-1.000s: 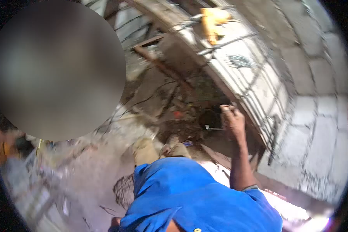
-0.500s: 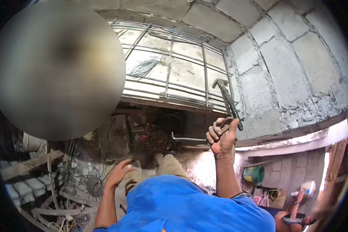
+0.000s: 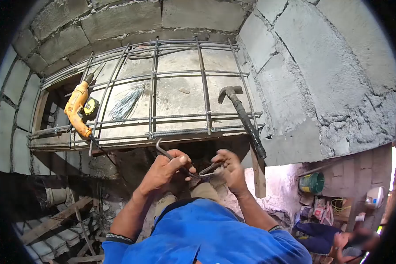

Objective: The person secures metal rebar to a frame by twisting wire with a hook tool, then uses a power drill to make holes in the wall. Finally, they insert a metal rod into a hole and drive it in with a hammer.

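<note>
Held in front of my waist is a bent steel rod (image 3: 163, 151) with a curled tip, its ribbed end doubled back to the right. My left hand (image 3: 165, 171) is closed around its shaft. At the ribbed end, my right hand (image 3: 232, 172) has its fingers pinched on the metal, slightly blurred. Beyond my hands lies a grid of tied rebar (image 3: 154, 94) over a concrete slab. A claw hammer (image 3: 244, 115) rests on the grid's right side, its dark handle sticking out over the front edge.
A yellow power drill (image 3: 77, 105), a tape measure (image 3: 90, 106) and a bundle of tie wire (image 3: 126, 103) lie on the left. Block walls (image 3: 312, 70) enclose the back and sides. A green bucket (image 3: 311, 182) and another person (image 3: 334, 240) are at lower right.
My left hand has come up from my side and taken hold of the rod. My right hand has moved left and down, and the view has turned left, revealing the drill.
</note>
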A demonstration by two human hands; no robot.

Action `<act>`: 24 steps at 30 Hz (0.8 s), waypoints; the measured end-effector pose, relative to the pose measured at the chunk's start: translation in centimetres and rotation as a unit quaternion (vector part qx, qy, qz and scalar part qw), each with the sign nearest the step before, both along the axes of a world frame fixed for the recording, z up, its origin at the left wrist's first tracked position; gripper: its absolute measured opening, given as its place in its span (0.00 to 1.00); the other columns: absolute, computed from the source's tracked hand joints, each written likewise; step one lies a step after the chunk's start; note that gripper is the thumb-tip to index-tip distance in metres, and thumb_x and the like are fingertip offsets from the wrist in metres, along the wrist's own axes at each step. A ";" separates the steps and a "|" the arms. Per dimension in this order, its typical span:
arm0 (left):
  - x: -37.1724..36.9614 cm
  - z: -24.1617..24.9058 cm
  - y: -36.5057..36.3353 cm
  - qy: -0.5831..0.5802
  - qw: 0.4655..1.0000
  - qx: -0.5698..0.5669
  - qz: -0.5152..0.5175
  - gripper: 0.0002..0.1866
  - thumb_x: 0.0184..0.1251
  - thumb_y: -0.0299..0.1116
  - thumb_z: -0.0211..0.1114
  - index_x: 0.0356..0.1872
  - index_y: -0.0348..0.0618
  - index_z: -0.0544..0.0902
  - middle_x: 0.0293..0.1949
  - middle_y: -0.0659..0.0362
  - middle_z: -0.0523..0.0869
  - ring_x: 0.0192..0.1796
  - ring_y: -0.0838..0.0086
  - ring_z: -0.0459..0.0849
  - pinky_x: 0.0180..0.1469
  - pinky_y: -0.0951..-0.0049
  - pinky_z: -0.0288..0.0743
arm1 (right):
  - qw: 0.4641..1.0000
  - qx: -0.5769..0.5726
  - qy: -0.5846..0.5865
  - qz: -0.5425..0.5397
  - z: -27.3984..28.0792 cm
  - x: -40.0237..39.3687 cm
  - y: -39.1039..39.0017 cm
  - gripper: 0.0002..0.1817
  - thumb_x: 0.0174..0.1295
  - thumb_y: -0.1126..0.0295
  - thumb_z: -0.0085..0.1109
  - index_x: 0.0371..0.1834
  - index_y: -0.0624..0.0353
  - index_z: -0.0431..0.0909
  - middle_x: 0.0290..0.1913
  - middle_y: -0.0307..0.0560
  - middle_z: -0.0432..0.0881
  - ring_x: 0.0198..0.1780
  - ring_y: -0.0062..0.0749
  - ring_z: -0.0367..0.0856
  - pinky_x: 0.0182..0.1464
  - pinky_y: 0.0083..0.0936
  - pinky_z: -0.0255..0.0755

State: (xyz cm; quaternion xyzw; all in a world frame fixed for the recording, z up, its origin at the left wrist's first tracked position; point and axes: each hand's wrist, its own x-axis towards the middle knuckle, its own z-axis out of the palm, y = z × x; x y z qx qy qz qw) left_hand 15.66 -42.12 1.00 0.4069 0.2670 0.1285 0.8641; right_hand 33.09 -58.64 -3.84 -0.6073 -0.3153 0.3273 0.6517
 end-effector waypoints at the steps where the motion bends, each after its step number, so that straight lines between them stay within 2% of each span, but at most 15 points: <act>1: 0.8 0.3 0.5 0.026 0.997 0.042 -0.051 0.15 0.78 0.41 0.58 0.45 0.36 0.79 0.37 0.53 0.88 0.36 0.74 0.87 0.38 0.73 0.85 | 0.983 -0.069 -0.120 0.124 0.5 1.5 0.0 0.26 0.59 0.54 0.71 0.51 0.65 0.81 0.45 0.50 0.85 0.48 0.36 0.83 0.54 0.30 0.75; 3: 2.4 0.6 1.0 0.047 0.996 0.007 -0.078 0.14 0.78 0.39 0.58 0.45 0.36 0.80 0.37 0.54 0.88 0.37 0.76 0.86 0.39 0.74 0.83 | 0.860 -0.141 -0.361 0.331 0.3 2.8 0.7 0.26 0.57 0.51 0.71 0.47 0.62 0.83 0.46 0.55 0.85 0.49 0.47 0.83 0.53 0.34 0.75; 4: 3.3 0.6 1.1 0.047 0.991 0.039 -0.116 0.14 0.78 0.39 0.58 0.45 0.35 0.80 0.37 0.55 0.88 0.37 0.77 0.86 0.39 0.75 0.82 | 0.881 -0.159 -0.243 0.373 2.0 2.1 1.6 0.24 0.58 0.50 0.69 0.44 0.60 0.84 0.41 0.61 0.85 0.45 0.58 0.83 0.49 0.40 0.77; 5: 4.0 0.7 1.2 0.046 0.984 0.072 -0.154 0.14 0.78 0.39 0.58 0.45 0.35 0.80 0.37 0.56 0.88 0.37 0.77 0.86 0.40 0.75 0.81 | 0.881 -0.193 -0.256 0.347 -1.6 1.5 0.7 0.24 0.57 0.47 0.67 0.41 0.60 0.84 0.36 0.60 0.85 0.39 0.61 0.83 0.43 0.44 0.78; 7: 4.3 1.2 1.9 0.072 0.982 0.101 -0.144 0.17 0.77 0.40 0.60 0.50 0.34 0.81 0.40 0.55 0.88 0.40 0.76 0.86 0.44 0.74 0.81 | 0.865 -0.195 -0.326 0.328 -2.0 1.7 1.3 0.21 0.57 0.51 0.70 0.35 0.61 0.84 0.30 0.56 0.85 0.32 0.56 0.84 0.37 0.43 0.79; 9: 3.2 0.6 3.6 0.099 0.950 0.279 -0.098 0.20 0.75 0.41 0.62 0.58 0.35 0.78 0.43 0.52 0.88 0.46 0.71 0.85 0.52 0.70 0.78 | 0.918 -0.067 -0.364 0.144 -0.4 2.5 2.3 0.14 0.57 0.61 0.72 0.30 0.61 0.83 0.29 0.52 0.84 0.30 0.46 0.84 0.34 0.37 0.80; 10: 2.1 0.5 4.3 0.140 0.951 0.270 -0.049 0.24 0.73 0.41 0.64 0.61 0.35 0.77 0.46 0.52 0.87 0.49 0.69 0.84 0.53 0.68 0.78 | 0.914 -0.052 -0.396 0.075 0.6 3.1 2.8 0.10 0.56 0.68 0.74 0.28 0.60 0.82 0.26 0.48 0.82 0.28 0.39 0.83 0.32 0.33 0.79; 13: -1.0 -1.7 7.7 0.154 0.975 0.161 0.007 0.21 0.75 0.37 0.61 0.61 0.33 0.76 0.46 0.52 0.87 0.46 0.71 0.85 0.51 0.71 0.79 | 0.854 -0.136 -0.499 -0.051 1.3 4.5 3.6 0.09 0.55 0.70 0.73 0.31 0.59 0.80 0.25 0.47 0.80 0.28 0.43 0.83 0.30 0.36 0.77; 15: -2.2 -3.2 8.9 0.146 0.978 0.145 0.031 0.20 0.76 0.35 0.60 0.61 0.31 0.76 0.46 0.51 0.87 0.44 0.73 0.85 0.50 0.73 0.79 | 0.831 -0.099 -0.546 -0.030 -0.9 6.2 4.2 0.09 0.54 0.69 0.71 0.33 0.58 0.80 0.25 0.49 0.81 0.28 0.48 0.83 0.31 0.41 0.76; 16: -3.1 -3.9 9.4 0.126 0.983 0.130 0.027 0.20 0.76 0.34 0.60 0.60 0.30 0.76 0.45 0.51 0.87 0.44 0.73 0.85 0.49 0.74 0.79 | 0.806 -0.253 -0.534 0.024 -1.1 6.2 4.1 0.09 0.55 0.66 0.69 0.33 0.57 0.80 0.26 0.50 0.82 0.31 0.51 0.83 0.34 0.44 0.77; 18: -4.9 -4.6 10.7 0.104 0.984 0.142 -0.019 0.19 0.74 0.31 0.61 0.60 0.30 0.76 0.44 0.51 0.87 0.44 0.72 0.85 0.48 0.73 0.79 | 0.798 -0.282 -0.532 0.028 0.3 5.0 4.3 0.09 0.55 0.65 0.68 0.33 0.57 0.80 0.27 0.50 0.82 0.31 0.50 0.83 0.35 0.43 0.77; 19: -5.6 -2.9 10.5 0.097 0.980 0.172 -0.028 0.16 0.72 0.32 0.62 0.56 0.32 0.79 0.41 0.54 0.88 0.42 0.75 0.84 0.48 0.74 0.78 | 0.788 -0.314 -0.528 0.028 0.9 4.9 4.8 0.10 0.56 0.64 0.67 0.34 0.56 0.80 0.27 0.50 0.82 0.32 0.50 0.84 0.35 0.43 0.77; 21: -7.4 -0.4 11.1 0.049 0.970 0.221 -0.083 0.13 0.70 0.32 0.64 0.48 0.32 0.83 0.39 0.53 0.87 0.42 0.71 0.85 0.47 0.72 0.79 | 0.806 -0.293 -0.514 0.009 0.3 4.6 5.0 0.10 0.57 0.63 0.67 0.35 0.56 0.82 0.28 0.51 0.83 0.33 0.50 0.84 0.36 0.41 0.78; 23: -8.5 1.8 12.4 -0.213 0.927 0.288 -0.107 0.13 0.69 0.36 0.67 0.40 0.33 0.85 0.38 0.51 0.87 0.40 0.68 0.86 0.42 0.71 0.80 | 0.802 -0.190 -0.551 -0.130 -0.2 4.3 5.6 0.10 0.58 0.60 0.66 0.34 0.54 0.82 0.29 0.52 0.84 0.34 0.50 0.85 0.37 0.41 0.79; 24: -8.4 3.1 12.1 -0.344 0.892 0.280 -0.088 0.15 0.68 0.39 0.68 0.39 0.34 0.85 0.37 0.50 0.87 0.38 0.65 0.86 0.39 0.70 0.80 | 0.803 -0.284 -0.517 -0.091 1.3 3.6 6.4 0.10 0.57 0.61 0.68 0.32 0.56 0.82 0.30 0.55 0.84 0.35 0.53 0.85 0.38 0.42 0.79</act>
